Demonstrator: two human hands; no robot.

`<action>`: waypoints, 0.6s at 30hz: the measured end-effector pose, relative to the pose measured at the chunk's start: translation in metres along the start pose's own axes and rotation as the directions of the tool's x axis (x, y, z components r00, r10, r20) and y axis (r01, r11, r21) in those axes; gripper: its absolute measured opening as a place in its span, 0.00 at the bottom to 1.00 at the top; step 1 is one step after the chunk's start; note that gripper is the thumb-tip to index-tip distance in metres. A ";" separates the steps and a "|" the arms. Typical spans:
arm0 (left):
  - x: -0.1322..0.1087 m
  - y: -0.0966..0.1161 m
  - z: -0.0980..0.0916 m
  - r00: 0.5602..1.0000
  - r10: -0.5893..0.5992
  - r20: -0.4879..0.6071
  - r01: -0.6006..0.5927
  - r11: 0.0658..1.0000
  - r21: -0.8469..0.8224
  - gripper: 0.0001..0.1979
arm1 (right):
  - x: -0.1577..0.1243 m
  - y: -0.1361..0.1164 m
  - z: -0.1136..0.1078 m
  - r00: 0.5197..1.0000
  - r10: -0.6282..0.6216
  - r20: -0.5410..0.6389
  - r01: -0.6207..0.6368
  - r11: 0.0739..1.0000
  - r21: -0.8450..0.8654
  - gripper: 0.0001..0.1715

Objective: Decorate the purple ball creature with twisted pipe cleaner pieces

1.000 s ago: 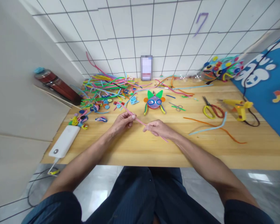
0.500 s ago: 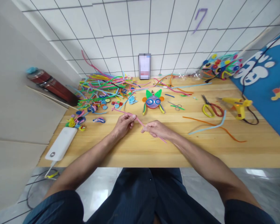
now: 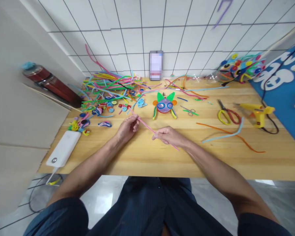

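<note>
Both hands hold one pink pipe cleaner [image 3: 146, 126] above the wooden table [image 3: 142, 157]. My left hand [image 3: 127, 127] pinches it near its upper left part. My right hand [image 3: 167, 135] is closed round it lower down, and its free end pokes out past that hand to the lower right. Just beyond the hands lies a small craft face [image 3: 164, 106] with blue glasses, green ears and orange side pieces.
A heap of coloured pipe cleaners [image 3: 108, 88] and buttons fills the back left. A white power bank [image 3: 63, 148] lies at the left edge, a phone [image 3: 156, 65] leans on the tiled wall. Scissors [image 3: 226, 113], a yellow glue gun [image 3: 257, 113] and loose orange and blue stems lie right.
The view has shifted slightly. Both hands keep their grip on the pink pipe cleaner, with its upper end now tilted a little more upward.
</note>
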State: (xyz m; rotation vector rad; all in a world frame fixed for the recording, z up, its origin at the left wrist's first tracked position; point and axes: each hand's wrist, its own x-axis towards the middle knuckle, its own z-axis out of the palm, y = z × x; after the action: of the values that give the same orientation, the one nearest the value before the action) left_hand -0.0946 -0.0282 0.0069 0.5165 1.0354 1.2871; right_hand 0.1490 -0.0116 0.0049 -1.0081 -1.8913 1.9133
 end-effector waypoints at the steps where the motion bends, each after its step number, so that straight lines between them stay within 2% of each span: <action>1: 0.000 0.001 0.000 1.000 -0.012 -0.003 0.012 1.000 -0.011 0.11 | 0.000 0.000 -0.001 1.000 0.001 -0.005 -0.002 1.000 -0.007 0.29; 5: -0.003 0.002 0.000 1.000 0.016 0.023 -0.015 1.000 -0.018 0.13 | 0.001 0.002 -0.003 1.000 -0.001 -0.019 0.001 1.000 -0.016 0.29; 9: -0.009 -0.005 0.004 0.990 0.022 0.142 -0.032 0.997 0.069 0.23 | 0.002 0.004 -0.003 1.000 0.004 -0.018 -0.004 1.000 0.000 0.28; 11: -0.010 -0.009 0.006 0.984 0.001 0.176 -0.024 0.992 0.126 0.24 | 0.002 0.004 -0.002 1.000 0.002 -0.019 -0.002 1.000 0.003 0.28; 18: -0.009 -0.015 0.004 0.985 -0.006 0.174 -0.030 0.978 0.204 0.24 | 0.003 0.004 -0.001 0.999 -0.027 -0.024 0.027 1.000 0.004 0.28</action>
State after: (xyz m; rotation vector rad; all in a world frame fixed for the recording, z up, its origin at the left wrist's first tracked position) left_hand -0.0829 -0.0396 -0.0002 0.7808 1.0249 1.1285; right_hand 0.1487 -0.0095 0.0006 -0.9944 -1.8771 1.8818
